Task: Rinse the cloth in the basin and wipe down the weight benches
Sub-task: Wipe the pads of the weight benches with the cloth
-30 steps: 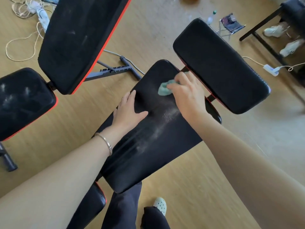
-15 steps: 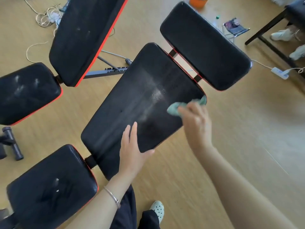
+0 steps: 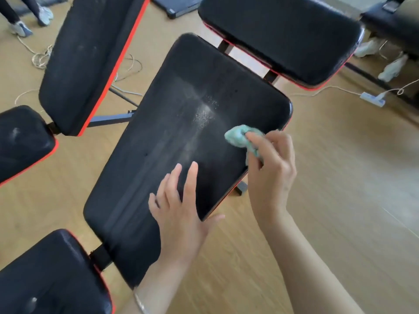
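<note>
Right hand [image 3: 269, 168] grip bunched on the cloth [image 3: 240, 137], left hand [image 3: 181, 214] flat open; bench pad [image 3: 158, 132] streaky, other pads [image 3: 74, 53] dusty, lots left.

Middle pad [image 3: 172, 137] is mostly open — the whole far and left stretch of it is bare, dusty vinyl. Near right corner is crowded: left hand [image 3: 181, 214] flat on it, right hand [image 3: 269, 168] with the bunched cloth [image 3: 240, 137] at the right edge. Tight gap to the far pad [image 3: 278, 35], with frame struts in it. Left bench [image 3: 88, 60] sits close — a narrow floor strip with a metal bar [image 3: 108, 120] across it. Bare wood floor [image 3: 340, 200] on the right.
</note>
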